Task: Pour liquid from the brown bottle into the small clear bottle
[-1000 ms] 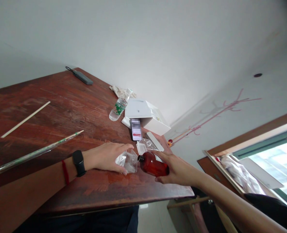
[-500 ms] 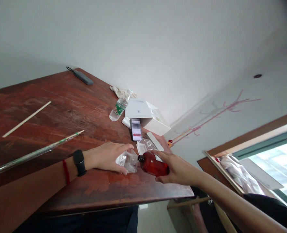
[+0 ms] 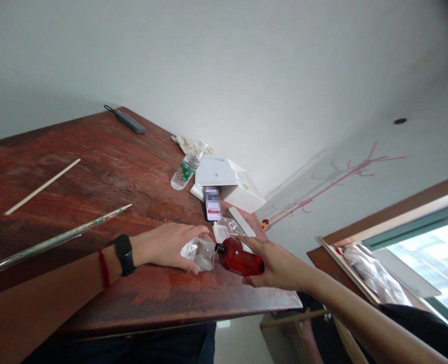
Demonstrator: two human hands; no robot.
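Closest of all are the person's dark pants (image 3: 170, 346), just under the near edge of the brown table (image 3: 216, 301). A red string (image 3: 103, 269) and a black watch band (image 3: 124, 255) go around the left wrist. The left hand (image 3: 168, 246) has its fingers and thumb curled around a clear cup (image 3: 204, 254), pinching its sides. The right hand (image 3: 269, 260) has its fingers wrapped around the back part of a red-brown bottle (image 3: 237, 257). The bottle is tipped over, and its open black neck points at the cup. The neck is right by the cup's rim, but I cannot tell if they touch.

Over on the left, some sticks (image 3: 112, 211) lie in a long clear wrapper. Past them is one thin bare stick (image 3: 44, 186). Just behind the red-brown bottle is a small white tray (image 3: 220, 232), with a long white piece (image 3: 242, 221) near it. Next comes a phone (image 3: 213, 207) with its screen lit, leaning by a white box (image 3: 216, 173). A water bottle (image 3: 186, 171) with a green label stands beside the box. Farther back are a crumpled cloth (image 3: 182, 143) and a gray gadget (image 3: 131, 122) with a loop.
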